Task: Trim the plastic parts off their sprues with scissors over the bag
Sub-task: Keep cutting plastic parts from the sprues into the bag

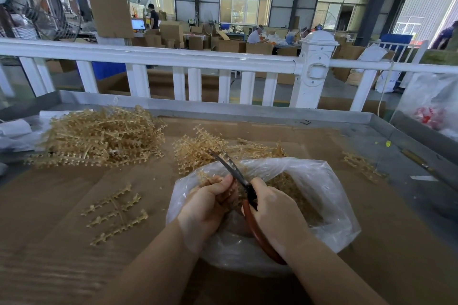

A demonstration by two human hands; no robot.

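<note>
A clear plastic bag (322, 195) lies open on the cardboard-covered table, with tan trimmed parts (292, 186) heaped inside it. Over the bag's mouth my left hand (208, 203) grips a tan sprue piece, mostly hidden by my fingers. My right hand (272, 213) holds red-handled scissors (233, 168), whose dark blades point up and left past my left hand. A large pile of tan sprues (99, 136) sits at the far left. A smaller pile (198, 146) lies just behind the bag. A single flat sprue (116, 213) rests left of the bag.
A few loose sprues (361, 163) lie at the right. The table's raised metal rim (247, 110) runs along the far side, with a white railing (173, 59) behind it. Another plastic bag (436, 106) hangs at the far right. White paper (14, 129) lies at the left edge.
</note>
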